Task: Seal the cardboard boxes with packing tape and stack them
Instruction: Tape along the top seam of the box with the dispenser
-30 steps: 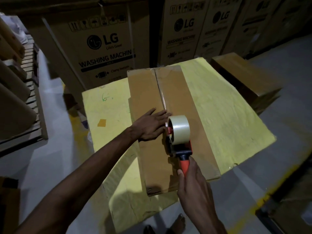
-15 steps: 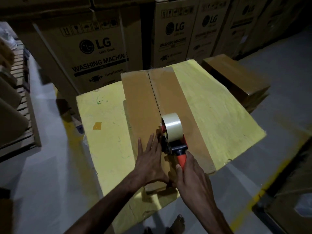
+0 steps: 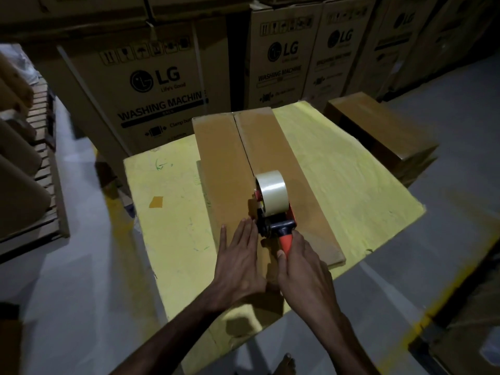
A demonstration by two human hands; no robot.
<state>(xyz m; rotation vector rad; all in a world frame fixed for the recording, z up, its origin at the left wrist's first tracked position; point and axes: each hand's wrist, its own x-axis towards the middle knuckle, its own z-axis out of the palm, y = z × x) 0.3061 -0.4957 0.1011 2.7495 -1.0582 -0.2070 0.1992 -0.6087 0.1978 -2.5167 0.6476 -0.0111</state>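
Yellow desk (image 3: pixel 173 212) carries the long cardboard box (image 3: pixel 224 169) down its middle. I have the left hand (image 3: pixel 238 255) flat on the box's near end, fingers (image 3: pixel 244 234) straight. Just right, the right hand (image 3: pixel 303 269) grips the tape dispenser (image 3: pixel 273 209) by its orange handle, on the centre seam.

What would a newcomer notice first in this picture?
The eye goes first to the tape dispenser with its pale roll and red handle, which the right hand holds on the centre seam of the long cardboard box. The left hand lies flat on the box just left of it. Under the box, the yellow table top stands out against the dark LG washing machine cartons behind.
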